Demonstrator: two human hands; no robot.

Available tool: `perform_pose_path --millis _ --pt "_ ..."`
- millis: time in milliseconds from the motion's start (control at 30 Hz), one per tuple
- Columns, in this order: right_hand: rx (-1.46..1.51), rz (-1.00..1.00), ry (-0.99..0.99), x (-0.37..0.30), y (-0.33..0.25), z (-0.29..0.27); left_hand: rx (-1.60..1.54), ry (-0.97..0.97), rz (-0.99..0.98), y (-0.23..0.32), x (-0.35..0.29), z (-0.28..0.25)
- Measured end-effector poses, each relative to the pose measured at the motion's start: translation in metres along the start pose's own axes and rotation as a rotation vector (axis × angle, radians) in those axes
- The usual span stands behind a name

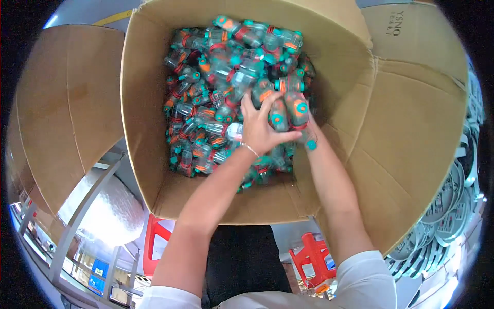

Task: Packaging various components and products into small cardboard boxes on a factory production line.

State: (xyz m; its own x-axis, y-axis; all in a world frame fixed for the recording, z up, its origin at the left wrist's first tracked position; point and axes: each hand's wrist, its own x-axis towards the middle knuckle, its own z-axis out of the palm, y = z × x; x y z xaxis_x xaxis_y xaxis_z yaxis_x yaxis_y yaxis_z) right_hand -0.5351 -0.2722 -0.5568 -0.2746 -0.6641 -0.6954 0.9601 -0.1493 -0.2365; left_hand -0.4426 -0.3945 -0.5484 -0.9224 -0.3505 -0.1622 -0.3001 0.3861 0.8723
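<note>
Sleeves of white cloth [172,297] are showing nearest, on the near side of a large, open, brown cardboard box [231,208], and bare forearms [206,206] are reaching over its rim. Inside the box, right of its middle, the left hand [259,129] is curling thumb and fingers round a small clear plastic bottle with a teal cap [278,117]. At the box's right, the right hand [310,131] is lying mostly hidden behind a similar second bottle [297,110], so I cannot tell whether it is closing on it. The step in hand seems to be gathering bottles; the next move is probably calling for steady support from both hands. The box is holding a jumbled heap [193,110] of such bottles, with red and orange parts showing. Beyond the box's right side, white plastic rings [442,198] are hanging or stacking; I cannot tell which.
</note>
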Motion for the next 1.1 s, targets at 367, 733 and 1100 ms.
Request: perform_pose_path --millis 367,733,1100 --pt "-0.013 -0.257 -0.133 -0.071 0.036 0.08 0.071 0.002 0.145 0.089 -0.048 -0.085" --pt "0.164 -0.448 -0.299 -0.269 0.021 0.272 -0.034 0.016 0.544 0.332 -0.103 -0.251" --pt "0.25 -1.24 0.231 -0.62 0.133 0.318 -0.339 -0.49 0.972 0.565 -0.283 -0.254"
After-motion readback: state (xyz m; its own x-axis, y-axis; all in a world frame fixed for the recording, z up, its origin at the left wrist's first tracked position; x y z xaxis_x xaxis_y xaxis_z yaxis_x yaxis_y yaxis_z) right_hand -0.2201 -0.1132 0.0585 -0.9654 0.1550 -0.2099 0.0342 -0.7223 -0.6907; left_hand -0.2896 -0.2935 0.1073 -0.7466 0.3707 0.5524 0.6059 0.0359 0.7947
